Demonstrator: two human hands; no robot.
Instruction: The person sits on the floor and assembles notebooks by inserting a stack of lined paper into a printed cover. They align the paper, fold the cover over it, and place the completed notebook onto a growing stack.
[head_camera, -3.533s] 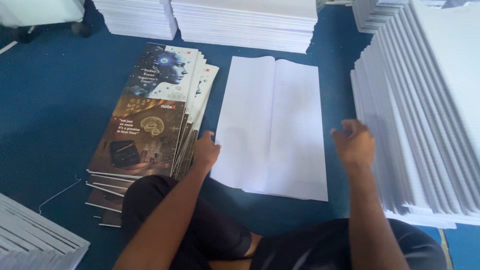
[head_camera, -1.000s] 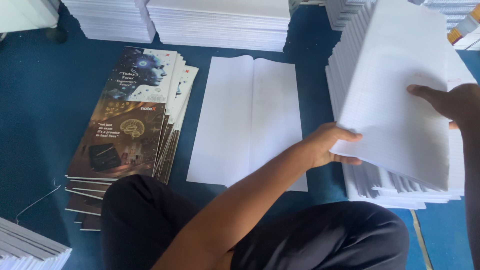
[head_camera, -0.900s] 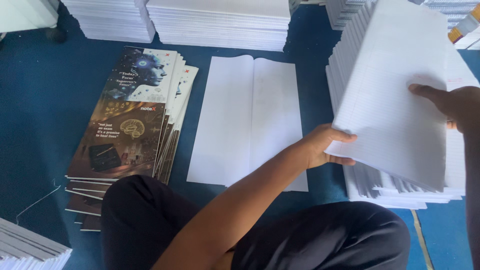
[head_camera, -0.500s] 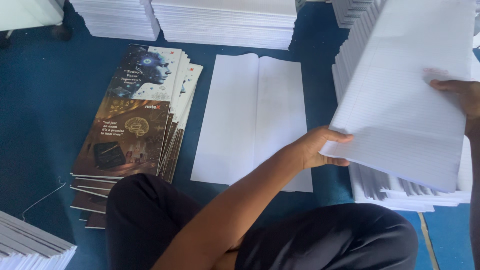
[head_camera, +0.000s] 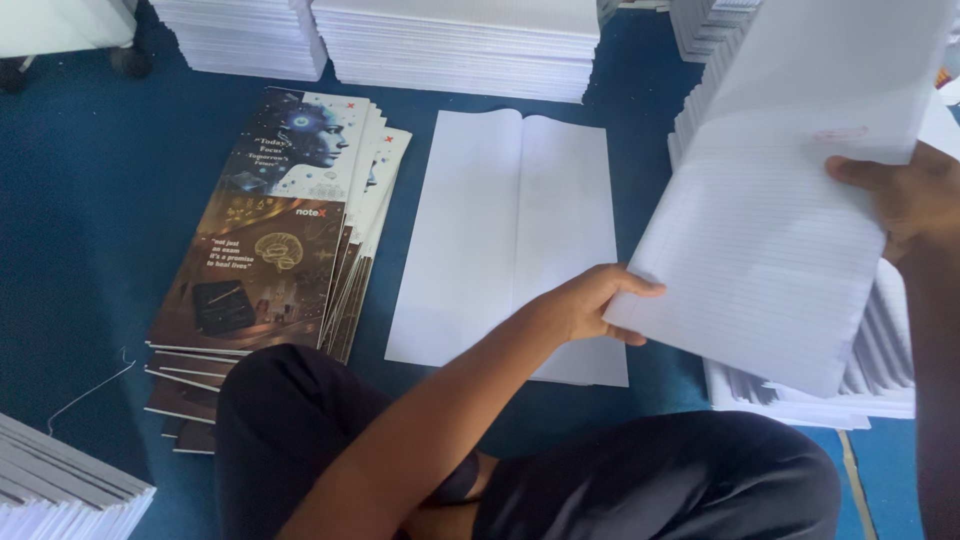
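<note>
Blue flooring (head_camera: 80, 200) was covered with paper stacks. From the head view, a ruled paper bundle (head_camera: 790, 230) was held lifted above the right-hand stack (head_camera: 880, 380), gripped by the left hand (head_camera: 590, 305) and right hand (head_camera: 905, 200). Printed covers (head_camera: 270, 240) lay beside an opened white sheet (head_camera: 500, 230).

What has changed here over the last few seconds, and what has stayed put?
Both hands left the floor and took hold of a bundle of ruled sheets from the fanned pile on the right. The left hand now grips its lower left corner, the right hand its right edge, and the bundle has been lifted clear and tilted. The printed covers and the opened white sheets on the blue floor have not moved.
</note>
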